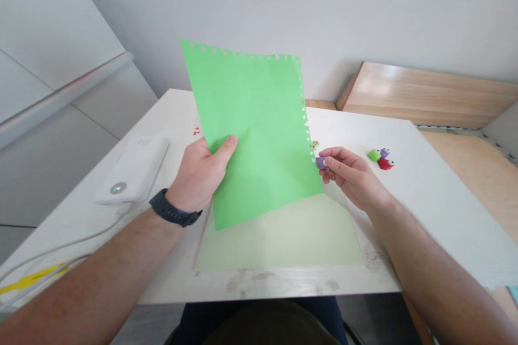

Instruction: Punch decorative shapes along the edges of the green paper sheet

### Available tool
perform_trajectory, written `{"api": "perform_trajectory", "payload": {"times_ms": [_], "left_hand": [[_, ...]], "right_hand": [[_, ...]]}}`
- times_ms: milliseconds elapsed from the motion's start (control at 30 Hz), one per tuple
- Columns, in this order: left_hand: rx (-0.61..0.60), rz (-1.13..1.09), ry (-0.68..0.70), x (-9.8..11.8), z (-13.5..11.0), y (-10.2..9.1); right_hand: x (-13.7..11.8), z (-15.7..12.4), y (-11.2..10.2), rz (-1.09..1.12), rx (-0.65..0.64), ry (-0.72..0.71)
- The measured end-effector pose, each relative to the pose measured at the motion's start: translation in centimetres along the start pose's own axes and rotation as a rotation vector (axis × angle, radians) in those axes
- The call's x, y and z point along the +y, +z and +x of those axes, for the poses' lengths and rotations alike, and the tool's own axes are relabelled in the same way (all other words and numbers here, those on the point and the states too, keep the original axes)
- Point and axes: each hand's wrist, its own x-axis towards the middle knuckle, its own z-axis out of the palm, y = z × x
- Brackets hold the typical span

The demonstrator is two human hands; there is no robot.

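Note:
My left hand [200, 175] grips the left edge of a green paper sheet [259, 129] and holds it up, tilted, above the white table [424, 188]. Small holes run along the sheet's top and right edges. At the sheet's right edge, low down, my right hand [348, 175] pinches a small purple punch [321, 162]. A pale green sheet [283, 237] lies flat on the table under the raised one. A dark watch sits on my left wrist.
Three small punches, green [373, 155], purple [384, 152] and red [386, 164], lie to the right. Tiny paper bits [196, 131] lie at the left. A white device [133, 170] with a cable sits at the table's left edge. A wooden board [424, 94] leans behind.

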Motion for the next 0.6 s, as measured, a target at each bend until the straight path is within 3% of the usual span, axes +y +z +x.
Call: {"api": "perform_trajectory", "payload": {"times_ms": [600], "left_hand": [[0.0,0.017,-0.005,0.34,-0.25,0.08]], "right_hand": [[-0.02,-0.06,0.29,-0.047,-0.035,0.011]]}}
